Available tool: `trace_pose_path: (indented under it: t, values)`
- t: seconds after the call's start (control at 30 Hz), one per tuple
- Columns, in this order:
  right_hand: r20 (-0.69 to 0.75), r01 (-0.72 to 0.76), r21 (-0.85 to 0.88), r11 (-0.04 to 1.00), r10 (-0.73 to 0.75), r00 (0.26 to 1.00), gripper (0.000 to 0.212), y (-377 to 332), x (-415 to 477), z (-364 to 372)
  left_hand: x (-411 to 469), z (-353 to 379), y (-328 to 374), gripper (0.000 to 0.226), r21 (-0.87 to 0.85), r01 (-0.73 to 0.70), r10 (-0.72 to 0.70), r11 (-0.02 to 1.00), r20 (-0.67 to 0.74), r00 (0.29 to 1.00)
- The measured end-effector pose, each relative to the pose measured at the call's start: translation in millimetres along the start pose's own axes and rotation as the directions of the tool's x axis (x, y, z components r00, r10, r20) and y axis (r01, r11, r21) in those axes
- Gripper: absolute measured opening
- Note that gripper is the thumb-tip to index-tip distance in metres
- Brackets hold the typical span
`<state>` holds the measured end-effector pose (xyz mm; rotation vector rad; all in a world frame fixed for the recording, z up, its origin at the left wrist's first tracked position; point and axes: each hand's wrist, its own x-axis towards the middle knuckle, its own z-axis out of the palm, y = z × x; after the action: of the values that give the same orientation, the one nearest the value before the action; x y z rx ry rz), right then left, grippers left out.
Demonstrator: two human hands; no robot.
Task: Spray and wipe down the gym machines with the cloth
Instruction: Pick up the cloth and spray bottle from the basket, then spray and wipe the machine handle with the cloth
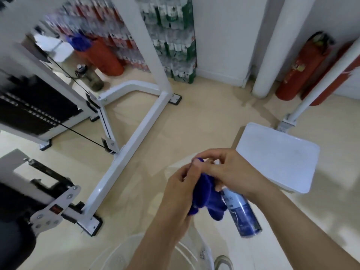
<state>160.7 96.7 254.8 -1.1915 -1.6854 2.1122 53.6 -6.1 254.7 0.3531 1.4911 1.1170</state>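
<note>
Presently, the left hand (180,189) grips the bunched blue cloth (207,197), while the right hand (228,171) holds the spray can (240,213) and pinches the cloth's top.

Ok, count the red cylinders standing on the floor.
2. One red cylinder stands right by the white column; another stands left, behind the machine frame. More may be hidden.

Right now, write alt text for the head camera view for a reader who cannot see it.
Two bare hands meet over a beige floor: the left hand bunches a blue cloth, and the right hand holds a blue spray can against it. A white gym machine frame stands to the left, a white seat pad to the right.
</note>
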Motion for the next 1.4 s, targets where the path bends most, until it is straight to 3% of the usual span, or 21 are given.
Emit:
trace_pose_path:
  t: [0.1,0.23,0.33,0.47,0.53,0.6,0.67,0.73,0.83,0.9,1.0,1.1,1.2,1.3,1.4]
  values:
    - [-0.058,0.066,-0.052,0.996,-0.069,0.996,0.009,-52,-41,-7,-46,18,41,0.029,0.177,-0.123,0.120,0.977,0.027,0.992]
    - [-0.089,0.124,-0.242,0.962,-0.149,0.985,0.009,-108,-97,-8,-97,29,80,0.013,0.348,-0.279,0.323,0.895,-0.074,0.944]
    - [-0.122,0.154,-0.327,0.932,-0.203,0.972,0.011,-141,-141,7,-141,32,106,0.034,0.424,-0.333,0.380,0.843,-0.031,0.924]
    - [-0.194,0.184,-0.442,0.878,-0.295,0.936,0.007,-176,-208,41,-215,29,131,0.040,0.547,-0.408,0.475,0.731,0.021,0.880]
    - [-0.249,0.202,-0.400,0.894,-0.318,0.915,0.007,-186,-236,60,-242,22,136,0.043,0.619,-0.462,0.550,0.635,0.059,0.833]
    - [-0.322,0.248,-0.235,0.940,-0.316,0.893,0.018,-196,-266,87,-269,13,144,0.045,0.672,-0.518,0.622,0.528,0.109,0.775]
    - [-0.364,0.296,0.149,0.944,-0.226,0.904,0.022,-200,-288,115,-299,9,152,0.047,0.614,-0.557,0.629,0.559,0.124,0.768]
    - [-0.410,0.346,0.477,0.808,-0.144,0.901,0.018,-202,-317,151,-340,-3,157,0.045,0.503,-0.604,0.612,0.618,0.173,0.771]
    - [-0.425,0.405,0.635,0.658,-0.140,0.894,0.017,-203,-354,196,-391,-30,157,0.019,0.377,-0.653,0.638,0.657,0.183,0.748]
    - [-0.465,0.477,0.650,0.591,-0.187,0.865,0.017,-205,-380,224,-419,-53,154,0.026,0.332,-0.692,0.668,0.641,0.204,0.716]
    - [-0.587,0.621,0.570,0.537,-0.262,0.766,0.021,-208,-420,256,-458,-76,150,0.040,0.411,-0.729,0.673,0.548,0.300,0.676]
    - [-0.659,0.690,0.404,0.600,-0.333,0.675,0.025,-208,-459,278,-501,-86,142,0.009,0.440,-0.712,0.563,0.547,0.437,0.702]
    - [-0.689,0.704,0.252,0.664,-0.387,0.612,0.028,-210,-491,296,-533,-95,122,0.047,0.572,-0.650,0.371,0.499,0.537,0.758]
    - [-0.707,0.699,0.198,0.687,-0.393,0.587,0.031,-213,-513,317,-556,-100,109,0.044,0.582,-0.642,0.379,0.499,0.519,0.766]
    - [-0.630,0.679,0.299,0.671,-0.396,0.668,0.033,-208,-534,332,-572,-111,102,0.031,0.452,-0.652,0.311,0.608,0.620,0.720]
